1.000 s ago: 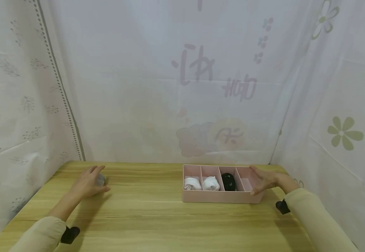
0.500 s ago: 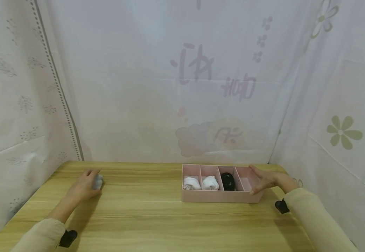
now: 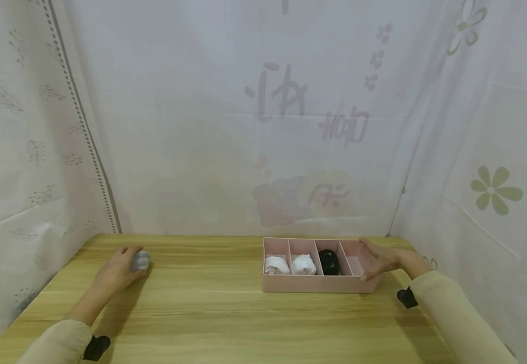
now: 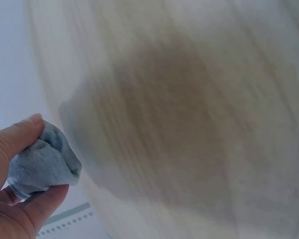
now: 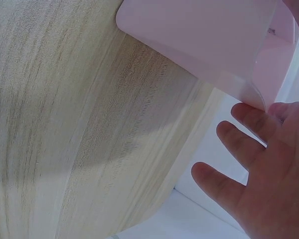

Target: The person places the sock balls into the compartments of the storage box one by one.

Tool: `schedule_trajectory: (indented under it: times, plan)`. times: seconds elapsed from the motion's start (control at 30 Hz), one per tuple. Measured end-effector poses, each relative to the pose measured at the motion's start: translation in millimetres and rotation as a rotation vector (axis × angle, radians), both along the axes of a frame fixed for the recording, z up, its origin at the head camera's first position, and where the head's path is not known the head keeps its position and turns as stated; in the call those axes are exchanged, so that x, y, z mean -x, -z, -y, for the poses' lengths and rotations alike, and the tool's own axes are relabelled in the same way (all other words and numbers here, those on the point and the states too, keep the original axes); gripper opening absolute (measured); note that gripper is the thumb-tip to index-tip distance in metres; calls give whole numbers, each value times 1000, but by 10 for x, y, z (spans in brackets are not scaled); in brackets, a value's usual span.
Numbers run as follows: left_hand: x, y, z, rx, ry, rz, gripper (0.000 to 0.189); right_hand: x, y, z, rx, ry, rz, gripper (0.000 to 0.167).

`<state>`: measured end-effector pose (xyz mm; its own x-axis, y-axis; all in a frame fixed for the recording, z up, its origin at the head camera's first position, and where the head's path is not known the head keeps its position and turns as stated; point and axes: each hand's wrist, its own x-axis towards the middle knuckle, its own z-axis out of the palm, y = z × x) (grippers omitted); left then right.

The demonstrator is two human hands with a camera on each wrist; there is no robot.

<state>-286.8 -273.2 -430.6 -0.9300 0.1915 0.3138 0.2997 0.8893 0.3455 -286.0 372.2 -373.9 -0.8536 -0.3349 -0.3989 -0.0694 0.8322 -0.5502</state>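
In the left wrist view, a rolled-up grey-blue sock [image 4: 45,162] sits between the thumb and fingers of my left hand [image 3: 116,270], which pinches it at the left of the table. The sock's near side is hidden by the hand in the head view. At the right, my right hand [image 3: 383,260] grips the right end of a pink divided box [image 3: 318,284], thumb and fingers at its rim. Two white rolled bundles [image 3: 304,264] fill the left compartments, one in each. Beside them lies a black rolled bundle [image 3: 329,262]; the rightmost compartment shows its bare floor.
The box stands on a wood-grain table [image 3: 199,313], near its back edge. Pale printed curtains [image 3: 190,126] hang behind the table and at both sides. Bare tabletop lies between the left hand and the box.
My left hand has closed its fingers on the grey-blue sock and drawn slightly left. The right hand and the box stay in place.
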Motion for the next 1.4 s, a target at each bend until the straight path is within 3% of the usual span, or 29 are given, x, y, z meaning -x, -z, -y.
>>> schedule_trajectory:
  times: [0.17, 0.4, 0.63, 1.4]
  plan:
    - [2, -42, -111, -23, 3, -69, 60, -20, 14, 7, 1, 11, 4, 123]
    - [-8, -189, -352, -62, 58, -49, 61, -29, 18, 5, -1, 5, 1, 122]
    - [38, -234, -565, -90, 88, -63, 59, -25, -13, -1, 1, -4, -1, 122]
    - [202, -417, -1283, -310, 250, 59, 57, -3, -18, -7, 22, -8, -5, 123]
